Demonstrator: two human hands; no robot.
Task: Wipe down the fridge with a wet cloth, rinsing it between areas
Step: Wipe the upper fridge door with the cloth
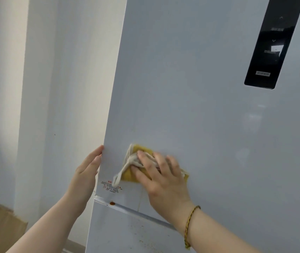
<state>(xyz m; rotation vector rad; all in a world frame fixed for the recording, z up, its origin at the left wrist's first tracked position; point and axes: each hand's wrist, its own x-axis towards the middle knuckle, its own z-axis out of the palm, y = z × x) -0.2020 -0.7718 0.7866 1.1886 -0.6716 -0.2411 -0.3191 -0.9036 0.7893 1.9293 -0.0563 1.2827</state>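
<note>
Nearest the lens is the right forearm with a braided bracelet [191, 221]. Its right hand [162, 178] lies flat, fingers spread, pressing a yellow-and-white cloth [127, 175] against the lower left part of the fridge's upper door [191, 106]. The left hand [87, 168] is apart from it, fingers straight, resting on that door's left edge, probably to steady it.

By my reading the wiping is in progress and far from finished. The cloth works just above a red-printed warning sticker [111, 188], and a thin yellowish streak [140, 199] runs down from under the hand. At the top lip of the lower door [127, 230] a brown spot [112, 203] remains, and that door carries fine specks, so it looks untouched. Whether the upper door's broad face has already been wiped I cannot tell, since its surface shows no clear mark either way.

Characters on the black control panel [271, 44] are too blurred to read. No sink or water for rinsing is in view. The fridge's top, right side and base are cut off. To the left are a pale wall [69, 70] and a piece of cardboard [3, 229], partly out of frame.
</note>
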